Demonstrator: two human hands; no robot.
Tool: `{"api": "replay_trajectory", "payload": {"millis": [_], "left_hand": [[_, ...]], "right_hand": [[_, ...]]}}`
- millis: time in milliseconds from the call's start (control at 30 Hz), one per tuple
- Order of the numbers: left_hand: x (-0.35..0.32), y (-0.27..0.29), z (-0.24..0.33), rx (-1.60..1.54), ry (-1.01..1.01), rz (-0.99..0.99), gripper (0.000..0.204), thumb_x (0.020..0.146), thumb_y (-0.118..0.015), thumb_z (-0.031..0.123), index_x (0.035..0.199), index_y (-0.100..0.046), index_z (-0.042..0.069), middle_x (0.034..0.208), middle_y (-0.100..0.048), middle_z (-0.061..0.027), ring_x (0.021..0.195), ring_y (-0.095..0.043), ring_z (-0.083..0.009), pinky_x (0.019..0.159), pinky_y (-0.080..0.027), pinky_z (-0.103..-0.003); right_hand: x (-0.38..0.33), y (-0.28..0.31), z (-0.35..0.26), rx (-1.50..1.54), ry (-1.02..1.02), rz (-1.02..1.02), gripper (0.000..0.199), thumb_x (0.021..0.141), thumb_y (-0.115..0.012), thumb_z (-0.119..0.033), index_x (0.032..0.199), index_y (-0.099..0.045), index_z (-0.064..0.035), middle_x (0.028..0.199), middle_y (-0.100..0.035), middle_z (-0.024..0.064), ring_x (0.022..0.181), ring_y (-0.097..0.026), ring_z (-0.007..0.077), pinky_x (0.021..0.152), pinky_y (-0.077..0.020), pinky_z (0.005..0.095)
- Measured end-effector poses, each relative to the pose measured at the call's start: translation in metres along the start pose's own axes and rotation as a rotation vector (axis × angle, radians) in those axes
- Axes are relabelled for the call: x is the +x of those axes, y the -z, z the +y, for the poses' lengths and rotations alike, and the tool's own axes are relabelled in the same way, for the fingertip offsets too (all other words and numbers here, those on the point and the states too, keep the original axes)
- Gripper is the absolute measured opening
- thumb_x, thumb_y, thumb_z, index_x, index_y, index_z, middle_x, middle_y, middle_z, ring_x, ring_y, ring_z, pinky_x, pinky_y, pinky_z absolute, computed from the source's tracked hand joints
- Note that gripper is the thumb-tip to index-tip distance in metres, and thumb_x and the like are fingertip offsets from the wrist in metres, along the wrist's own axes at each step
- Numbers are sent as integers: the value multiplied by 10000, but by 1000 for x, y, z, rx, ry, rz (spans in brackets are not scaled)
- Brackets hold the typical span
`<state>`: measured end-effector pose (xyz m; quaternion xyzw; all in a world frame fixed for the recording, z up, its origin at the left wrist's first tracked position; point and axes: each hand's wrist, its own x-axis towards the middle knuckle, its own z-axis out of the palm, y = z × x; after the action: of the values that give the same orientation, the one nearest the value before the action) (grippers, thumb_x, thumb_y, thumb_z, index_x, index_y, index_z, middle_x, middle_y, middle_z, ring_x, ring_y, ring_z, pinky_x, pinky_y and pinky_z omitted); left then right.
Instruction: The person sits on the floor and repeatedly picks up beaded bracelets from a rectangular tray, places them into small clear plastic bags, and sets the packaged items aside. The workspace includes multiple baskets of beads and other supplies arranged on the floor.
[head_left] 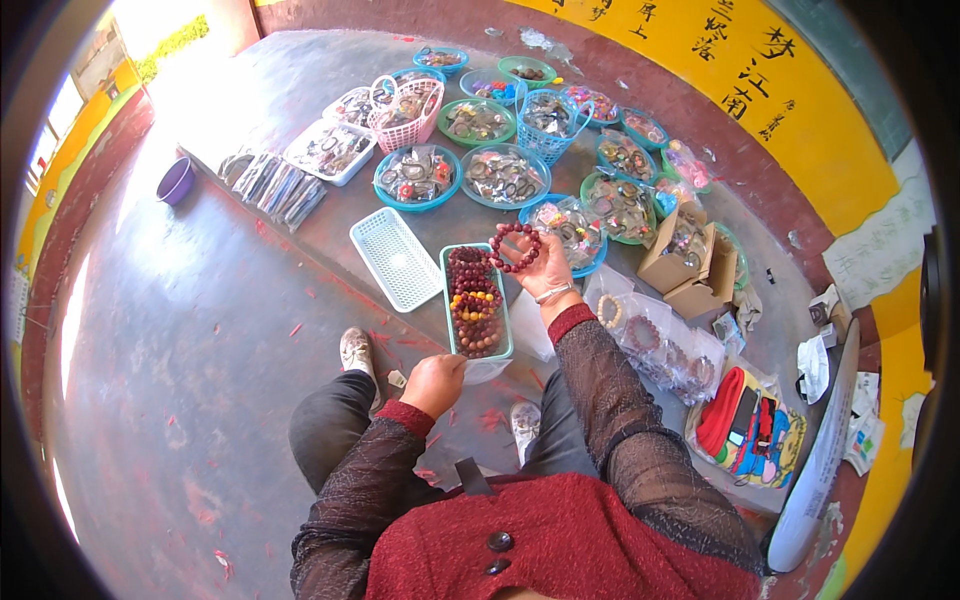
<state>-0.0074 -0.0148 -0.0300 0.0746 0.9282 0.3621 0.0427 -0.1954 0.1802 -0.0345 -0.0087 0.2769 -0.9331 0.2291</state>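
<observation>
My right hand (549,270) holds up a bracelet of round dark red beads (535,243), its fingers curled around one side. Just below and left of it stands a narrow pale green basket (509,333). Inside lie heaped dark red and brown beaded bracelets (478,335), with several yellow beads (474,303) among them. My left hand (436,385) is closed near the basket's near end. Its fingertips pinch the edge of a clear plastic bag (487,370), which lies against that end.
An empty white basket (390,262) sits to the left. Beyond are several round basins (418,180) of bagged goods and a pink handled basket (405,115). Cardboard boxes (680,255), bagged bracelets (670,345) and a colourful cloth bag (750,430) lie right. A purple bowl (176,182) stands far left.
</observation>
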Motion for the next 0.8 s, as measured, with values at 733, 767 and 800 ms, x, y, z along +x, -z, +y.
{"api": "replay_trajectory", "payload": {"millis": [733, 767, 800], "left_hand": [[6, -7, -16, -312, 140, 26, 196, 774, -529, 167, 828, -650, 22, 658, -608, -163, 633, -610, -306, 622, -486, -375], [5, -7, -16, -341, 161, 26, 197, 777, -529, 168, 831, -651, 23, 649, -608, -156, 627, -611, -301, 617, -486, -371], [7, -8, -16, -371, 176, 22, 197, 780, -529, 169, 835, -652, 25, 641, -608, -149, 621, -612, -296, 613, -486, -367]], "right_hand": [[-106, -58, -14, -896, -230, -180, 255, 864, -554, -143, 1069, -599, 2, 923, -630, 65, 758, -592, 105, 609, -452, 204], [-108, -61, -13, -935, -243, -212, 254, 863, -553, -140, 1070, -600, -1, 911, -629, 61, 757, -591, 105, 610, -450, 205], [-111, -63, -13, -975, -252, -240, 252, 863, -553, -137, 1071, -600, -4, 900, -628, 57, 757, -591, 105, 611, -448, 205]]}}
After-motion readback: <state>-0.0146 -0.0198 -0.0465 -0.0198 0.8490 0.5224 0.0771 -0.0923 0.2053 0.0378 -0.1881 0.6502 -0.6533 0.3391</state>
